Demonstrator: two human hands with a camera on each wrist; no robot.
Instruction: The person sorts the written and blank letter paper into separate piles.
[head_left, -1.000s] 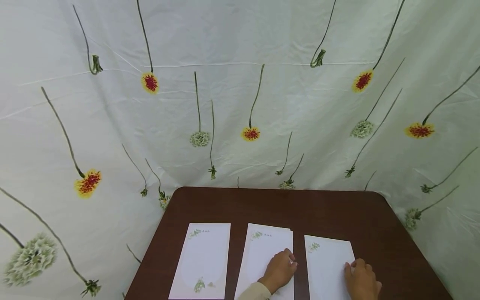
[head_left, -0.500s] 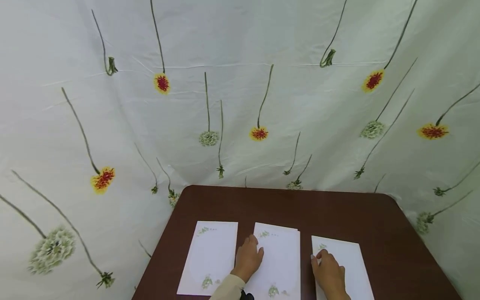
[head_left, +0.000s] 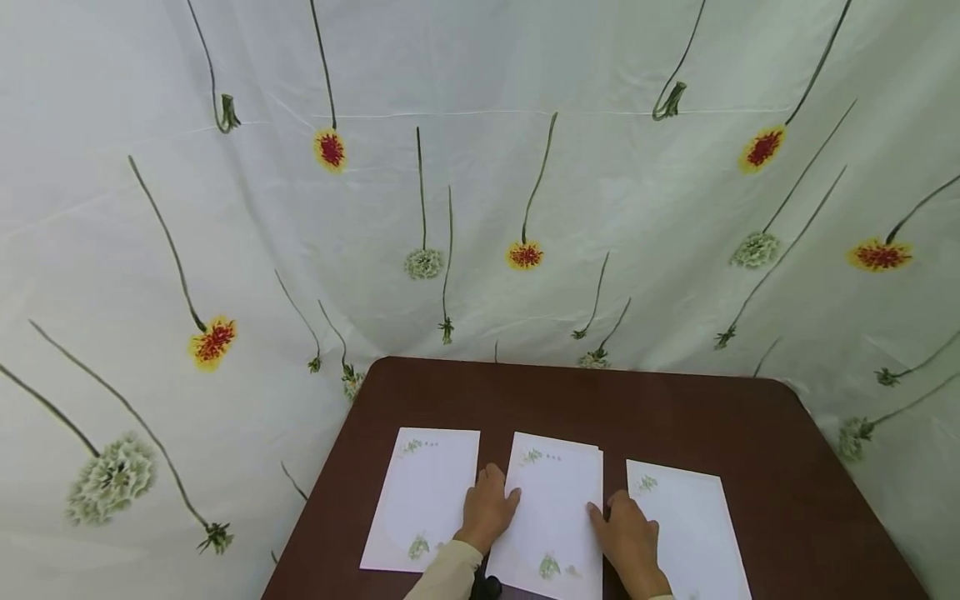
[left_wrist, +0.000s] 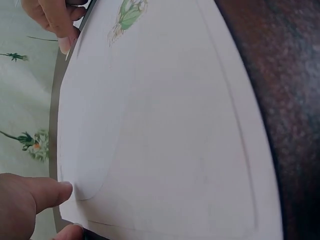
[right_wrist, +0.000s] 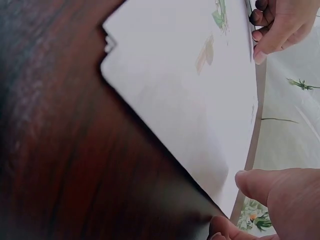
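In the middle of the dark brown table lies a small stack of white paper sheets (head_left: 555, 508) printed with green plants, its layers slightly out of line at the right edge. My left hand (head_left: 487, 507) is at the stack's left side, and my right hand (head_left: 628, 537) is at its right side. Up close in the left wrist view, the left thumb (left_wrist: 52, 192) lies over the paper's rim with a fingertip beside its edge. The right wrist view gives the same hold, with the right thumb (right_wrist: 255, 184) on top. Both hands pinch the stack's sides; most fingertips are hidden.
Left of the stack is another printed white sheet (head_left: 423, 492); a third white sheet (head_left: 697, 521) lies to the right, partly behind my right hand. A small black object (head_left: 487, 587) shows by the left wrist. Flower-printed cloth (head_left: 480, 183) hangs behind the table (head_left: 570, 400).
The left hand went from the middle stack's right part to its left edge. The right hand moved left, off the right-hand sheet, to the middle stack's right edge. The head view shifted slightly.
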